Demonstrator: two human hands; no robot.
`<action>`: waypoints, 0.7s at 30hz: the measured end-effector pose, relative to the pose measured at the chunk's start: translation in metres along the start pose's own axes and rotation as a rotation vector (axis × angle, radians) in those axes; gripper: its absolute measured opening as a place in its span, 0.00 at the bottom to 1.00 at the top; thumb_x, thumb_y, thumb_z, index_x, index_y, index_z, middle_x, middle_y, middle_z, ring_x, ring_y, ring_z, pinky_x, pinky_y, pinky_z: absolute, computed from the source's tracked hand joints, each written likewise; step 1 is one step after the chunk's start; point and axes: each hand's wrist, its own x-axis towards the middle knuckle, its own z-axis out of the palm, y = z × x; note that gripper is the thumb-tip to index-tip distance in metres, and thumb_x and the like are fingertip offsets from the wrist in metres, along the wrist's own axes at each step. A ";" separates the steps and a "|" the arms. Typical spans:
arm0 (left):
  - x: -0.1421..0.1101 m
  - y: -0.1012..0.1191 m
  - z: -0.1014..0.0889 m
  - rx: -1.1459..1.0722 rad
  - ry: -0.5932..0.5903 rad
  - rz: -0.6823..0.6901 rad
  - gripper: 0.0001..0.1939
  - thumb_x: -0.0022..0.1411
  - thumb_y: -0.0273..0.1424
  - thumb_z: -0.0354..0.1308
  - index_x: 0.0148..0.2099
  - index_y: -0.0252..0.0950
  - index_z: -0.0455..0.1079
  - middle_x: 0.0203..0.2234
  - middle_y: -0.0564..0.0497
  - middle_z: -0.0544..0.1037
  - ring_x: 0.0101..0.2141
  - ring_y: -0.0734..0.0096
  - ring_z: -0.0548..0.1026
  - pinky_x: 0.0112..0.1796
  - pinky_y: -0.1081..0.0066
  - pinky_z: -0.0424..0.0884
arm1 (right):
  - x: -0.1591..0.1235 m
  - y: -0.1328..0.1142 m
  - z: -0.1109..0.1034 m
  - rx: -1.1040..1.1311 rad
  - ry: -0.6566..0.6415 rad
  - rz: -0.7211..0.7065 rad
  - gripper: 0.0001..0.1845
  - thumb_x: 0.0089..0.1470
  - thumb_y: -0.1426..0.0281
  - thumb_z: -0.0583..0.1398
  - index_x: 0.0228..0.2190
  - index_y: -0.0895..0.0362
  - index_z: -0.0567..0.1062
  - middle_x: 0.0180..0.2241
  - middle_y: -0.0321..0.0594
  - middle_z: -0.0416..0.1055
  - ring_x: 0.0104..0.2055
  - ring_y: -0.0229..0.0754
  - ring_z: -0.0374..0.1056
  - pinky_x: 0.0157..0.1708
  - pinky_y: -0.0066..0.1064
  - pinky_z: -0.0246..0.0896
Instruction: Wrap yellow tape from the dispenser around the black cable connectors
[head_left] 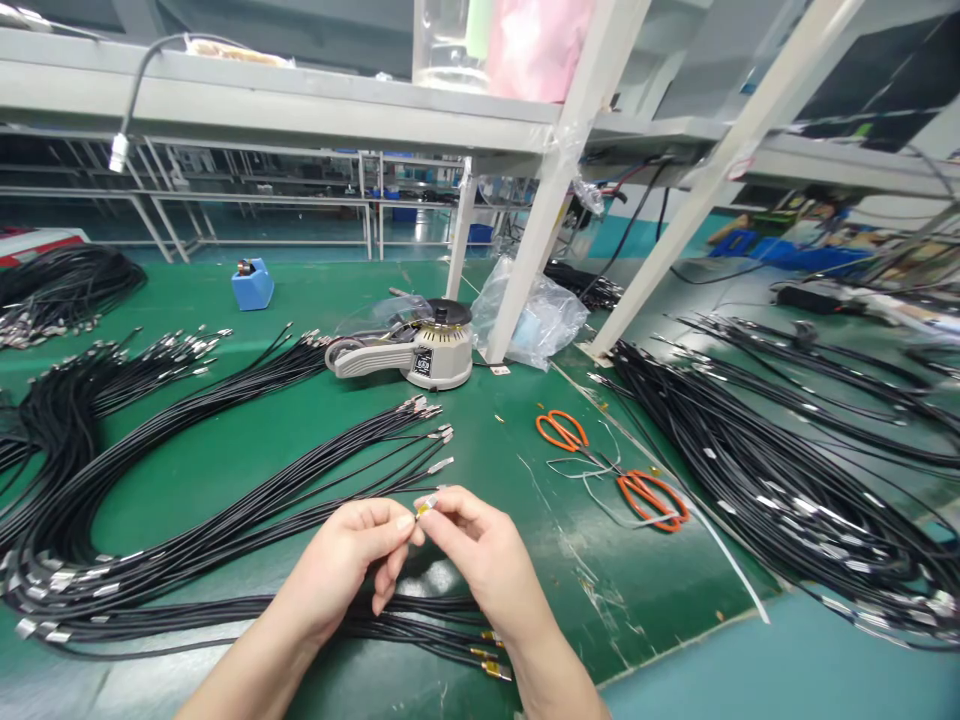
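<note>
Fingers of both bare hands are drawn together: by R hand point(476, 545), thumb + index are pinched on a small silver metal connector w/ yellow tape point(425, 506); by L hand point(352, 550), thumb + index tips are closed at its lower L end, other fingers loosely curled. Exact split of the grip can't be told, as it's partly hidden. Connector is held up btwn the hands, over the green smooth tabletop point(480, 440). Tabletop is crossed at back by a white metal shelf post point(532, 240). Long black cables w/ silver ends point(315, 465) are spread on L side; another thick black cable bundle point(667, 410) is laid at R. Near the post, a crumpled clear plastic bag point(551, 320) is seen just beside a round pale-grey tape dispenser point(442, 365). Orange-handled metal scissors point(616, 468) are left R of the hands, thin pale cord tangled about them. Small blue plastic holder point(253, 290) is set at back L. Yellow-taped cable ends point(495, 668) are seen by R forearm.
</note>
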 end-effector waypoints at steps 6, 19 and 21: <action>-0.001 -0.006 0.006 0.270 0.004 -0.034 0.16 0.51 0.44 0.56 0.25 0.35 0.64 0.11 0.60 0.63 0.10 0.82 0.57 0.13 0.79 0.53 | -0.011 0.002 -0.006 -0.173 -0.003 -0.032 0.13 0.54 0.68 0.58 0.20 0.58 0.73 0.26 0.36 0.69 0.31 0.39 0.66 0.33 0.30 0.61; 0.004 -0.002 0.006 1.082 0.019 0.329 0.11 0.62 0.31 0.50 0.34 0.38 0.73 0.30 0.52 0.75 0.34 0.69 0.72 0.38 0.73 0.64 | -0.050 0.004 -0.065 -0.643 -0.310 -0.124 0.09 0.54 0.71 0.58 0.30 0.53 0.80 0.31 0.41 0.77 0.35 0.44 0.72 0.36 0.30 0.64; 0.017 -0.003 0.002 1.234 0.121 0.408 0.12 0.63 0.29 0.47 0.37 0.38 0.73 0.31 0.51 0.75 0.36 0.68 0.71 0.39 0.71 0.65 | -0.050 0.006 -0.075 -0.645 -0.252 -0.090 0.11 0.56 0.69 0.57 0.27 0.53 0.79 0.29 0.40 0.76 0.33 0.43 0.72 0.34 0.29 0.64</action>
